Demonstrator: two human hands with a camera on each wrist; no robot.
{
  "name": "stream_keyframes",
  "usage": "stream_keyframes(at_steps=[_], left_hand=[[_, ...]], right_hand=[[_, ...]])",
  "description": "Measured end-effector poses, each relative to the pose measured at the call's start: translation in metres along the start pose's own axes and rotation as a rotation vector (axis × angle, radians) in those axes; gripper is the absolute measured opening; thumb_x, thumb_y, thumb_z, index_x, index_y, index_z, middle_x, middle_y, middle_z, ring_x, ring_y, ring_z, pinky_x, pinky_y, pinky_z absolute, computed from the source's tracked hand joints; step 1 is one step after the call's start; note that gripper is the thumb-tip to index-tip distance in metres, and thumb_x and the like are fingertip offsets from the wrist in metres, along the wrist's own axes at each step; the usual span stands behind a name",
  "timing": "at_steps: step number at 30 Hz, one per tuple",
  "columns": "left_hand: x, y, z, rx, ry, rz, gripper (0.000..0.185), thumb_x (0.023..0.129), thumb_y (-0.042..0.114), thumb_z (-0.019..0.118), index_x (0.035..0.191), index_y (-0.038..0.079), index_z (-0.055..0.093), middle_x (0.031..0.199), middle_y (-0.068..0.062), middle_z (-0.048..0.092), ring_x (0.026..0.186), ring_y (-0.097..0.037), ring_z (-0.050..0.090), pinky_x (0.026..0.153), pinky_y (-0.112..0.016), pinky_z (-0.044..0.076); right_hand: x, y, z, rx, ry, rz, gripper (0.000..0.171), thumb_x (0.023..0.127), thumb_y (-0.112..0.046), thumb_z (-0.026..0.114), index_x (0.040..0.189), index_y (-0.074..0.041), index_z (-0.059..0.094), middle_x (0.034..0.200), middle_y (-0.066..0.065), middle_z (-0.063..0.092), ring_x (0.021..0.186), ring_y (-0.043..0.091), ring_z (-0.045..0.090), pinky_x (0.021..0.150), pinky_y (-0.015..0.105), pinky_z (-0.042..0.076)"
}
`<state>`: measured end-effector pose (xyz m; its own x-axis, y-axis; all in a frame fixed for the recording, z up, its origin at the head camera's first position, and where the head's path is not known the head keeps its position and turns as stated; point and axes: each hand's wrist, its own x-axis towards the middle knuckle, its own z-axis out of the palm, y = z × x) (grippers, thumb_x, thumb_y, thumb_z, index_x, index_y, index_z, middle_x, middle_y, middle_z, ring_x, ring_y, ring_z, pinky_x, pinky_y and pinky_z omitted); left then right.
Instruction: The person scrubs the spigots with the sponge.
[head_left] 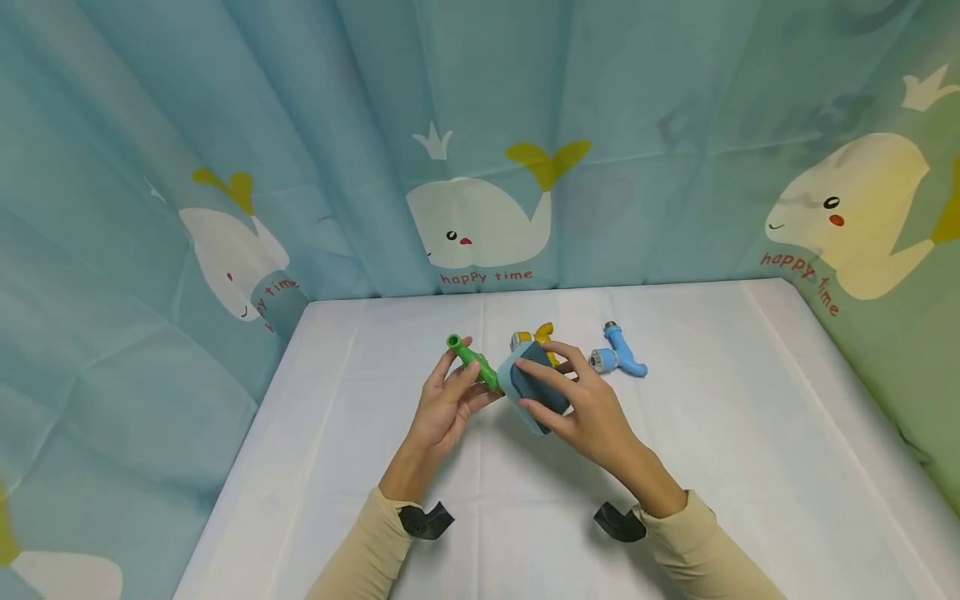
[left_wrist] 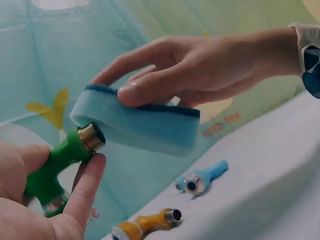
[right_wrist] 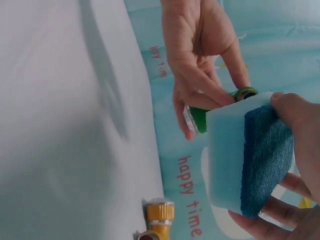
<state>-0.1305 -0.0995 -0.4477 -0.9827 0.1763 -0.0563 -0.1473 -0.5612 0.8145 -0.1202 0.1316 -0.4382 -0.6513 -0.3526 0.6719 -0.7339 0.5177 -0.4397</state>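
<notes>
My left hand (head_left: 447,406) holds a green faucet (head_left: 477,364) between thumb and fingers, raised over the table. Its brass threaded end (left_wrist: 92,137) points toward the sponge in the left wrist view. A two-layer sponge (head_left: 534,387), light blue foam with a dark blue scouring side, is gripped by my right hand (head_left: 592,408). The thumb and fingers press on the dark scouring side (right_wrist: 267,160), and the foam (left_wrist: 145,125) faces the faucet. The sponge's edge is right at the threaded end of the green faucet.
On the white-covered table (head_left: 337,467) lie a yellow faucet (head_left: 545,333), partly hidden behind the sponge, and a light blue faucet (head_left: 619,354) to its right. A whale-print curtain (head_left: 480,100) hangs along the table's far edge and sides. Black straps (head_left: 426,522) circle both wrists.
</notes>
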Motion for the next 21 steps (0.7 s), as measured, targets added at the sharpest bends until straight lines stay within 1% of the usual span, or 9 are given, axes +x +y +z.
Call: stream_keyframes(at_steps=[2,4,7,8,9,12,14,18,21], left_hand=[[0.000,-0.001,-0.001,0.014,0.001,0.016,0.055,0.107,0.002,0.051,0.158,0.007,0.030,0.137,-0.015,0.051,0.098,-0.021,0.072,0.087,-0.039,0.061],[0.000,-0.002,-0.002,0.020,0.012,0.029,0.061,0.107,0.002,0.051,0.160,0.012,0.023,0.147,-0.019,0.045,0.099,-0.022,0.072,0.086,-0.038,0.061],[0.000,-0.003,-0.004,0.023,0.033,0.036,0.067,0.107,0.001,0.051,0.162,0.021,0.019,0.148,-0.024,0.043,0.100,-0.024,0.071,0.084,-0.039,0.061],[0.000,-0.004,-0.004,0.025,0.036,0.034,0.064,0.107,0.000,0.050,0.161,0.019,0.021,0.146,-0.024,0.044,0.100,-0.024,0.071,0.085,-0.039,0.061],[0.000,-0.004,-0.005,0.033,0.033,0.034,0.060,0.107,0.000,0.049,0.160,0.014,0.024,0.145,-0.024,0.044,0.100,-0.023,0.071,0.086,-0.039,0.061],[-0.001,-0.004,-0.006,0.047,0.016,0.035,0.048,0.109,0.000,0.045,0.155,-0.004,0.031,0.145,-0.023,0.044,0.104,-0.022,0.069,0.090,-0.037,0.059],[-0.001,-0.004,-0.006,0.041,0.007,0.035,0.046,0.107,-0.006,0.044,0.152,-0.009,0.034,0.147,-0.023,0.042,0.107,-0.022,0.069,0.093,-0.038,0.058],[-0.003,-0.003,-0.006,0.076,-0.001,0.045,0.060,0.096,-0.019,0.051,0.153,-0.006,0.036,0.147,-0.024,0.044,0.110,-0.024,0.070,0.095,-0.038,0.057],[-0.003,-0.005,-0.006,0.157,0.021,0.075,0.060,0.091,-0.020,0.060,0.148,-0.004,0.045,0.143,-0.026,0.050,0.100,-0.025,0.074,0.089,-0.041,0.060]], right_hand=[[-0.001,0.001,-0.001,-0.005,0.002,0.002,0.055,0.082,-0.022,0.088,0.134,-0.019,0.069,0.140,0.020,0.053,0.098,0.032,0.066,0.061,0.037,0.058],[-0.001,0.003,-0.002,-0.012,0.009,0.005,0.056,0.080,-0.020,0.089,0.133,-0.019,0.070,0.140,0.020,0.054,0.097,0.032,0.066,0.060,0.037,0.057],[-0.002,0.005,-0.004,-0.021,0.019,0.009,0.057,0.079,-0.019,0.089,0.133,-0.019,0.070,0.139,0.020,0.054,0.096,0.032,0.066,0.060,0.036,0.056],[-0.002,0.006,-0.005,-0.023,0.021,0.010,0.057,0.079,-0.019,0.089,0.133,-0.019,0.070,0.139,0.020,0.054,0.096,0.032,0.066,0.059,0.036,0.056],[-0.003,0.006,-0.006,-0.024,0.022,0.011,0.057,0.079,-0.019,0.090,0.133,-0.019,0.070,0.139,0.020,0.054,0.096,0.032,0.066,0.059,0.036,0.056],[-0.003,0.007,-0.008,-0.026,0.024,0.016,0.058,0.079,-0.019,0.090,0.133,-0.019,0.070,0.139,0.020,0.054,0.096,0.032,0.066,0.058,0.035,0.056],[-0.003,0.007,-0.009,-0.025,0.026,0.023,0.058,0.079,-0.018,0.090,0.133,-0.019,0.070,0.139,0.020,0.054,0.096,0.031,0.066,0.058,0.035,0.056],[-0.004,0.008,-0.012,-0.025,0.036,0.044,0.058,0.078,-0.018,0.090,0.133,-0.019,0.070,0.139,0.019,0.054,0.096,0.030,0.066,0.060,0.037,0.057],[-0.004,0.008,-0.012,-0.027,0.037,0.052,0.058,0.078,-0.018,0.090,0.133,-0.020,0.070,0.139,0.018,0.054,0.096,0.029,0.065,0.061,0.038,0.058]])
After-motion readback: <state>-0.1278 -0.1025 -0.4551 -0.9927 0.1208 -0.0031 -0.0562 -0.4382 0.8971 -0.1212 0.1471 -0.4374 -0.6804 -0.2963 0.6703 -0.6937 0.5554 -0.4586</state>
